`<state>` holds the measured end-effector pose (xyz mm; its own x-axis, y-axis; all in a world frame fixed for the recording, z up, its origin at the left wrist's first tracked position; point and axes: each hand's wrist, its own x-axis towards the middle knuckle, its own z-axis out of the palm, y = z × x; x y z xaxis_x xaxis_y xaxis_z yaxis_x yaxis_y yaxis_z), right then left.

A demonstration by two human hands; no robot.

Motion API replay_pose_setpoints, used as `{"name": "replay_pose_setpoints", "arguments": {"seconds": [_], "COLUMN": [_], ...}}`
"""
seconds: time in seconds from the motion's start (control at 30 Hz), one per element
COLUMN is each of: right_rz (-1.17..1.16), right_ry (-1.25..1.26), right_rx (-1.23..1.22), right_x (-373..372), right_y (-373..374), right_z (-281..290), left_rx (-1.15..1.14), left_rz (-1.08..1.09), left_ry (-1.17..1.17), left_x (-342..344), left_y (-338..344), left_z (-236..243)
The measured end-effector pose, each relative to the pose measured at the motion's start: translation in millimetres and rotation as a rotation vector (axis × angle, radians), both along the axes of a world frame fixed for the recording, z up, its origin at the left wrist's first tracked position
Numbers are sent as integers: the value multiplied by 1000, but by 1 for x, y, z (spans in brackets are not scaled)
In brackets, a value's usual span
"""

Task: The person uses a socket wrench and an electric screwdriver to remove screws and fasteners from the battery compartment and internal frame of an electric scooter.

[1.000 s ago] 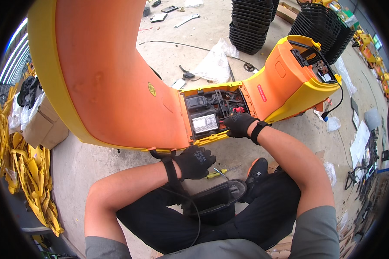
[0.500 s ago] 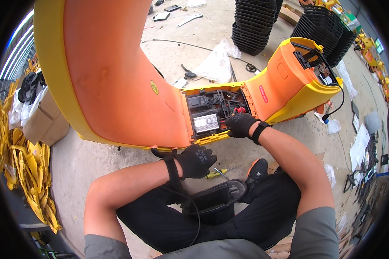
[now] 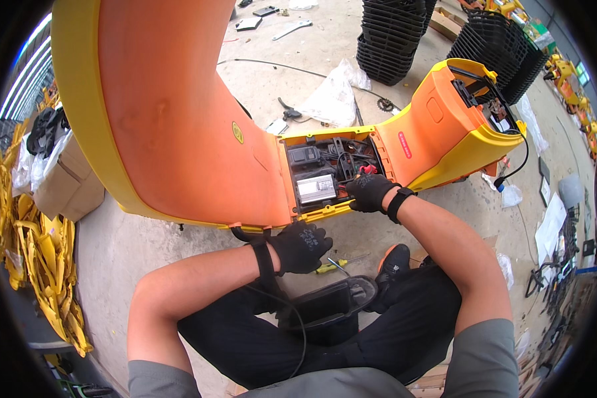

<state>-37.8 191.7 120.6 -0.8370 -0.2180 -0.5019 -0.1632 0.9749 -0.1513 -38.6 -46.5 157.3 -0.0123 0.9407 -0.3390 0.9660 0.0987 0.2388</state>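
Note:
In front of me lies a large orange and yellow plastic vehicle body [image 3: 252,172] with an open compartment in its low middle. A silver metal box [image 3: 316,190], a black module [image 3: 304,156] and tangled black cables [image 3: 345,162] fill that compartment. My right hand [image 3: 371,192], black-gloved, reaches over its near right edge with fingers curled. Just beyond those fingers shows a red connector [image 3: 367,170]; what they grip is hidden. My left hand [image 3: 301,247], also gloved, is closed below the body's near edge, its palm side out of sight.
A yellow-handled screwdriver [image 3: 331,266] and a black plastic part [image 3: 325,302] lie between my legs. Beyond the body are a white plastic bag [image 3: 335,96] and stacked black baskets [image 3: 391,40]. Yellow parts [image 3: 46,259] and a cardboard box [image 3: 69,179] are at left.

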Motion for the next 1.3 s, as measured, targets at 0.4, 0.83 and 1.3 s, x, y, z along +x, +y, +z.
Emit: {"name": "replay_pose_setpoints", "arguments": {"seconds": [0.4,0.83,1.3], "right_rz": [4,79,296], "right_ry": [-10,-8,-387], "right_rx": [5,94,-24], "right_x": [-1,2,20], "right_y": [-2,-1,-63], "right_z": [6,-18,-8], "left_rx": [12,52,-20], "left_rz": [18,23,45], "left_ry": [-13,-8,-46], "left_x": [-1,-1,-3], "left_y": [-1,-1,3], "left_z": [0,-3,-2]}}
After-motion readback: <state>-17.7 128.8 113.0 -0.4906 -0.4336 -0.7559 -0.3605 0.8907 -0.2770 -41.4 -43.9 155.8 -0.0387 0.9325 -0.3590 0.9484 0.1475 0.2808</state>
